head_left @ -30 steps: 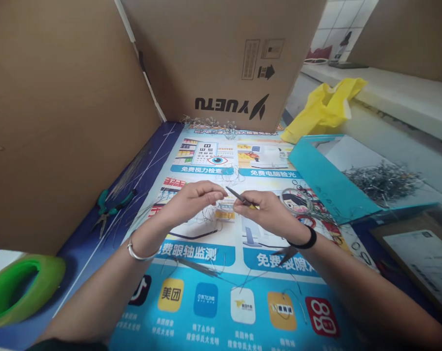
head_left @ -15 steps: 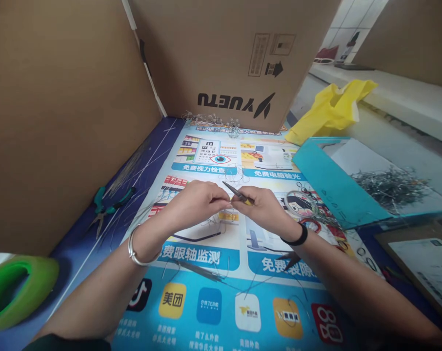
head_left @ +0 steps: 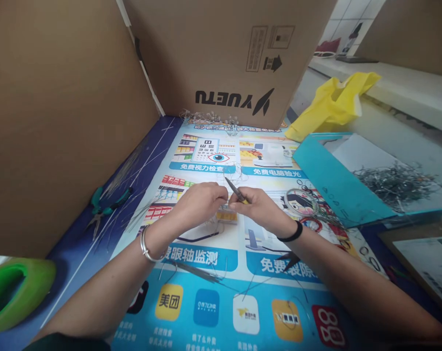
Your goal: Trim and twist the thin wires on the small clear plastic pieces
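Note:
My left hand point(head_left: 202, 201) is closed in a pinch over the middle of the printed poster sheet. Thin bent wire point(head_left: 223, 222) shows at and below its fingertips, though its shape is hard to make out. Close beside it, my right hand point(head_left: 260, 207) is wrapped round needle-nose pliers point(head_left: 234, 188) with a dark pointed nose and a bit of yellow handle. The nose points up and to the left, away from the left fingertips. The fingertips of both hands nearly meet. Another loop of fine wire point(head_left: 232, 170) lies just beyond them.
Teal-handled pliers point(head_left: 106, 207) and straight wires lie left. A green tape roll point(head_left: 41, 292) stands at the left front. On the right are a wire coil point(head_left: 300, 201), a teal box point(head_left: 327, 180) holding tangled wire pieces, and a yellow bag point(head_left: 331, 109). Cardboard walls point(head_left: 221, 53) stand behind and left.
The right hand has turned slightly and the pliers point more steeply upward. The left fingers have curled in more. The whole view has shifted slightly.

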`<move>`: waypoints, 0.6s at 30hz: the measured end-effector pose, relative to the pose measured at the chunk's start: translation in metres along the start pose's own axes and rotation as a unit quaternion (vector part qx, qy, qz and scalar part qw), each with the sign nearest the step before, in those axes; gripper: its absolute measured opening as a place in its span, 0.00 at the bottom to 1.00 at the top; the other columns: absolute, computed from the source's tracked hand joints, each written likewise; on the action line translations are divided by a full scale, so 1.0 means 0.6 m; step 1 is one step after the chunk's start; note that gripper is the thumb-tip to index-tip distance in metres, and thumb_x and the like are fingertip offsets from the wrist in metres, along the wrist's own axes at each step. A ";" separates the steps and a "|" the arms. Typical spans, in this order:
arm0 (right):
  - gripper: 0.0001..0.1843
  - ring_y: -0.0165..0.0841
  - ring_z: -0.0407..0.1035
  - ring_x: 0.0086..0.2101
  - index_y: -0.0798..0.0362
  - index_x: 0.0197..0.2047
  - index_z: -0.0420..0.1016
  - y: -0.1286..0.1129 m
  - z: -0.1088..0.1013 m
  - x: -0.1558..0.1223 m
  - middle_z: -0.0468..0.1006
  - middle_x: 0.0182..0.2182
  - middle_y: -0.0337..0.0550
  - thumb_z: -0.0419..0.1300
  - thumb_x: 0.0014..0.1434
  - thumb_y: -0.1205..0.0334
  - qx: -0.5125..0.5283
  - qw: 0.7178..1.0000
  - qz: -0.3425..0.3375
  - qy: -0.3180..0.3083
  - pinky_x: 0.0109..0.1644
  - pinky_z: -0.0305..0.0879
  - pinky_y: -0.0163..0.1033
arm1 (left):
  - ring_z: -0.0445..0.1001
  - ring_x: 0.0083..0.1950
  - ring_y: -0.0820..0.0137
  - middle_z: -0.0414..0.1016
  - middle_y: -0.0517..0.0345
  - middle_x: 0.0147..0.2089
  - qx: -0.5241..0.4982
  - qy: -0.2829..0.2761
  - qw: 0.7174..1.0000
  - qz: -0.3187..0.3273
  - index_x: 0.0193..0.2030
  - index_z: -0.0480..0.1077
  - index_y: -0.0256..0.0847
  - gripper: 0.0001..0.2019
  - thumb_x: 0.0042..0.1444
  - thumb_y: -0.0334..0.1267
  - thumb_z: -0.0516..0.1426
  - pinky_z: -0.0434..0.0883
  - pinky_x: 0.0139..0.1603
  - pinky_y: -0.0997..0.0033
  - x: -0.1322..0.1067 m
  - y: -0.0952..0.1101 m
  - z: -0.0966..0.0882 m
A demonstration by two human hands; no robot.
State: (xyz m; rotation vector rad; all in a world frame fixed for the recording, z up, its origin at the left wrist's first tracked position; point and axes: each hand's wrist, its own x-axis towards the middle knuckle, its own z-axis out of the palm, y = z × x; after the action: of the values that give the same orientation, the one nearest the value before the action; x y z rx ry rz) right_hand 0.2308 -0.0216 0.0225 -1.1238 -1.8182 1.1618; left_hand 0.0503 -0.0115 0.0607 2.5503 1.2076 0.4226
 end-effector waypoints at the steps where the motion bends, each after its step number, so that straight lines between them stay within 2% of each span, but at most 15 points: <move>1: 0.06 0.27 0.61 0.27 0.54 0.27 0.69 0.003 0.000 0.001 0.68 0.24 0.35 0.60 0.49 0.60 0.033 0.999 0.006 -0.013 0.33 0.57 0.34 | 0.71 0.35 0.70 0.74 0.58 0.33 -0.003 -0.003 1.000 -0.001 0.32 0.72 0.41 0.10 0.55 0.30 0.49 0.64 0.35 0.72 -0.001 -0.001 0.001; 6: 0.12 0.25 0.58 0.25 0.55 0.29 0.71 0.007 -0.007 0.002 0.68 0.23 0.35 0.65 0.45 0.56 0.130 0.987 0.071 -0.054 0.30 0.54 0.34 | 0.70 0.33 0.71 0.74 0.59 0.31 -0.025 -0.009 0.999 -0.019 0.32 0.72 0.40 0.10 0.54 0.30 0.49 0.63 0.34 0.73 -0.005 -0.007 0.008; 10: 0.12 0.25 0.58 0.23 0.55 0.30 0.73 0.009 -0.016 0.003 0.68 0.21 0.34 0.66 0.44 0.56 0.177 0.975 0.109 -0.073 0.28 0.53 0.35 | 0.68 0.31 0.73 0.73 0.61 0.29 -0.083 -0.010 0.996 -0.026 0.30 0.71 0.40 0.09 0.53 0.30 0.50 0.61 0.31 0.75 -0.005 -0.013 0.010; 18: 0.10 0.24 0.58 0.24 0.55 0.28 0.73 0.016 -0.008 0.004 0.68 0.22 0.33 0.67 0.42 0.60 0.213 0.971 0.105 -0.037 0.30 0.52 0.34 | 0.65 0.28 0.75 0.69 0.62 0.25 -0.223 -0.033 0.971 -0.075 0.28 0.70 0.38 0.06 0.51 0.33 0.53 0.60 0.28 0.77 -0.001 -0.022 0.008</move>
State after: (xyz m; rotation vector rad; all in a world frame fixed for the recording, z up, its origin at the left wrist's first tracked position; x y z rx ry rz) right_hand 0.2368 -0.0155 0.0159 -1.0431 -1.4263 1.6433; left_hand 0.0427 -0.0047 0.0514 2.0610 1.1230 0.5035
